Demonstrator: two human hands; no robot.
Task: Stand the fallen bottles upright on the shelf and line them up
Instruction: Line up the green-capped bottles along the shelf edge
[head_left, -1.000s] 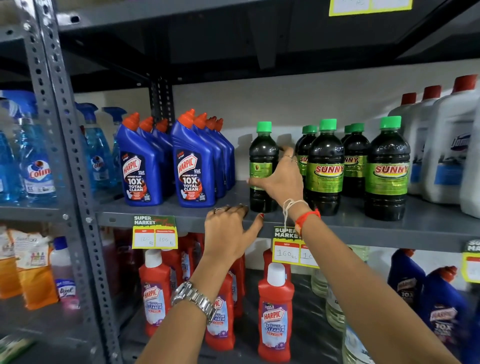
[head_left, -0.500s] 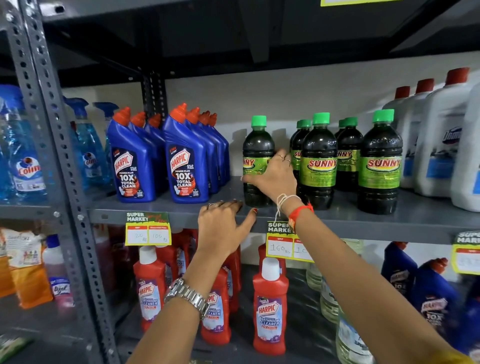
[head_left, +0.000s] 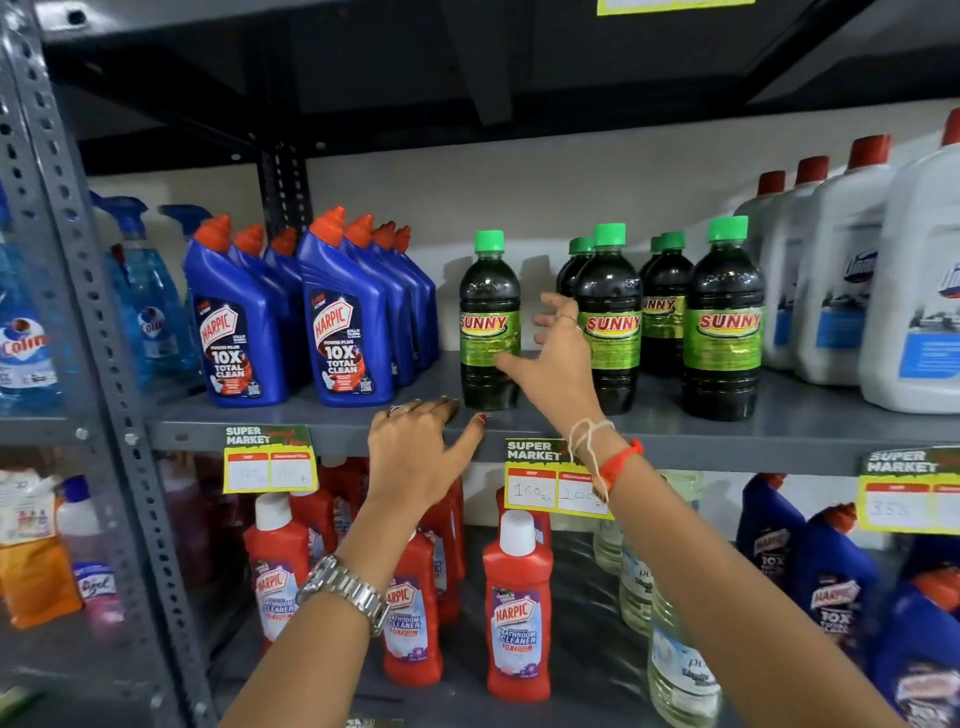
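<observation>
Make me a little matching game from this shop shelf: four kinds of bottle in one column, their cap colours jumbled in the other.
Bottles:
1. dark Sunny bottle
2. blue Harpic bottle
3. red Harpic bottle
4. blue spray bottle

Cap colours:
A. white
B. blue
C. green
D. orange-red

Pairs: 1-C, 2-D, 3-A, 4-B
</observation>
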